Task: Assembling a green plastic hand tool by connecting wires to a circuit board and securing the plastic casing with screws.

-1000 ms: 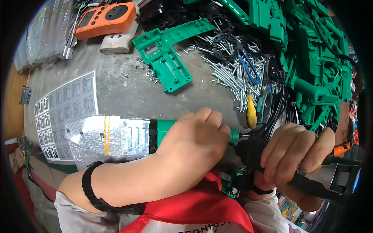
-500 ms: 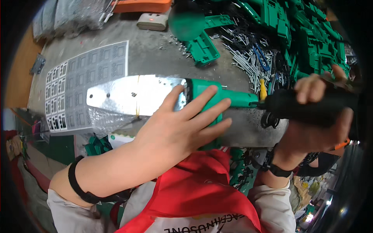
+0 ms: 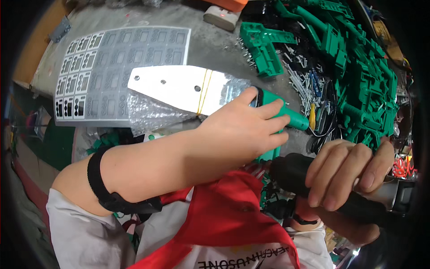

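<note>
A pipe fusion welder lies across the bench: a flat metal plate (image 3: 174, 89) with holes in it, a yellow band round it, and a green plastic handle (image 3: 295, 119) on its right. My left hand (image 3: 242, 123) is closed over the green housing, thumb on the near-plate side and fingers spread across it. At the lower right my right hand (image 3: 342, 172) wraps round a black electric screwdriver (image 3: 290, 172). The screwdriver is held apart from the welder's handle, and its bit is out of sight.
A sheet of printed labels (image 3: 148, 47) and bubble wrap (image 3: 154, 114) lie by the plate. Beyond the handle are a green housing half (image 3: 268, 60), loose screws (image 3: 295, 74), a yellow-handled screwdriver (image 3: 312, 117) and heaped green housings (image 3: 365, 103). A power strip (image 3: 221, 18) stands farther back.
The electric screwdriver has come away from the handle's end and dropped toward me with my right hand. The view has shifted, and the welder now lies more tilted under my left hand.
</note>
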Available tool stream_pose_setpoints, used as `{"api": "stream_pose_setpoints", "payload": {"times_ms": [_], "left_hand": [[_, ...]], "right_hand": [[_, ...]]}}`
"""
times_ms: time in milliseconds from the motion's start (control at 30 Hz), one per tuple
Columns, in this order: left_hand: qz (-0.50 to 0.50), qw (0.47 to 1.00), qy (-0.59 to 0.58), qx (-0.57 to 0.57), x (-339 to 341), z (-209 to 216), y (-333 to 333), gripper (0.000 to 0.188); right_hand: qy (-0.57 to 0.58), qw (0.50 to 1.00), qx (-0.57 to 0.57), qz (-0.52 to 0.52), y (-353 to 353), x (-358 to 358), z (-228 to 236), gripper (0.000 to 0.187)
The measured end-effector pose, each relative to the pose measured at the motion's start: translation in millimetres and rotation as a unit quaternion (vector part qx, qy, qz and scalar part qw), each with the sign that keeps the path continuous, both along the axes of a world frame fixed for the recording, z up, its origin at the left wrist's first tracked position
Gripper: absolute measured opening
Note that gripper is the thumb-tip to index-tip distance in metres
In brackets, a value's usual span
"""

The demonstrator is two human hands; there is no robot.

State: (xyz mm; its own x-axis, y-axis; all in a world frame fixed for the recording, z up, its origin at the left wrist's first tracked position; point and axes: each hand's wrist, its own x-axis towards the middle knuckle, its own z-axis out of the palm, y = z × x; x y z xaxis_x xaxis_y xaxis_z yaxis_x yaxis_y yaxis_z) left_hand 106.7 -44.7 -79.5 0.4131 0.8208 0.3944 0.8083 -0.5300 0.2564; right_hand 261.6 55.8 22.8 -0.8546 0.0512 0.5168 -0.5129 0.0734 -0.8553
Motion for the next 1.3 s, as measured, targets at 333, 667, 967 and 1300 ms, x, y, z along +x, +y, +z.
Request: {"api": "stream_pose_setpoints", "payload": {"times_ms": [333, 667, 967, 1300], "left_hand": [[0.026, 0.998, -0.019, 0.056, 5.9, -11.7, -2.4, 0.036], [0.022, 1.0, -0.014, -0.013, 4.1, -3.7, -10.1, 0.052], [0.067, 0.995, -0.052, 0.049, 23.0, -11.0, -2.2, 0.031], [0.084, 0.994, 0.02, 0.064, 25.0, -4.5, -11.4, 0.033]], "right_hand": [[-0.04, 0.999, -0.008, -0.035, -22.8, -7.3, -7.4, 0.05], [0.032, 0.978, -0.007, -0.207, -29.4, 19.9, -1.0, 0.043], [-0.013, 0.999, 0.031, 0.025, 8.8, 13.8, -2.5, 0.05], [0.029, 0.994, -0.084, -0.062, 25.9, 62.6, 27.6, 0.028]]}}
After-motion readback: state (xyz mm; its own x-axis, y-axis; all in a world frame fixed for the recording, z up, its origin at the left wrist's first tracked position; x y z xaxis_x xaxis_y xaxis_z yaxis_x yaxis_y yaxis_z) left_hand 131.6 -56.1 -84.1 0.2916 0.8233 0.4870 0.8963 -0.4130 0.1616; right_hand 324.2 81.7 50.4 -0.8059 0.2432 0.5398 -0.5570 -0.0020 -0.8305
